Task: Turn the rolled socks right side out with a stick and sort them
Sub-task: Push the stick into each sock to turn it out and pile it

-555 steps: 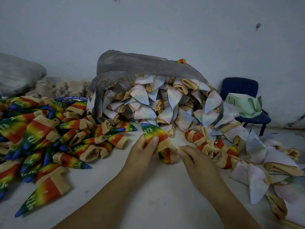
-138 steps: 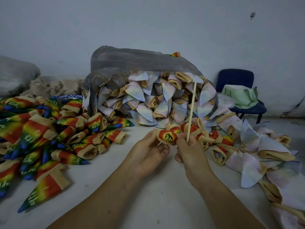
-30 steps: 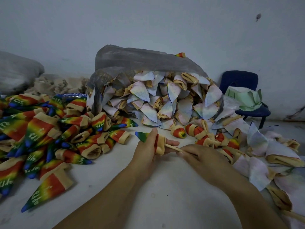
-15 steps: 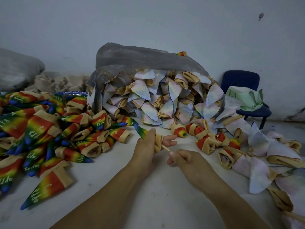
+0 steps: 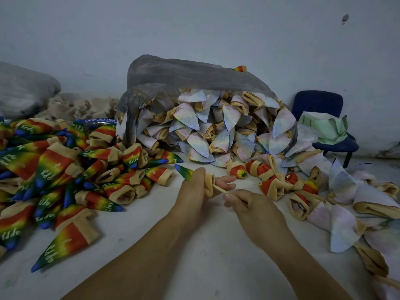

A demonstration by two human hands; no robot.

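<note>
- Nearest, on the white surface [image 5: 194, 263]: two bare forearms, reaching forward.
- Right hand [image 5: 253, 204]: fingers curled tight on the near end of the one thin stick [image 5: 219, 189], thumb on top.
- Left hand [image 5: 192, 187], just to the left: wrapped round one rainbow sock [image 5: 184, 171], with the blue-green toe poking out past the knuckles and the tan cuff facing the right hand. Two fingers loose beyond the cuff, the stick entering the cuff.
- Stage, as a judgement: sock in hand already colour side out; stick not yet pulled free, sock not yet dropped on a pile.
- Left of the left hand: finished pile [image 5: 54, 169] of flat rainbow cones. Too many to count, several dozen at a guess.
- Just beyond the right hand: rolled socks [image 5: 266, 176], red and tan bundles, roughly half a dozen, waiting for the stick.
- Right of the right hand: loose pale socks [image 5: 344, 204], a dozen or so, untouched.
- Beyond both hands: one grey bag [image 5: 184, 72] on its side, spilling dozens more pale ones, with one stray rainbow piece [image 5: 240, 68] on top.
- Farthest right: one blue chair [image 5: 320, 102].
- Farthest left: a second grey sack [image 5: 21, 89].
- Overall, by the look of the heaps: a good share done, at least as much left.
</note>
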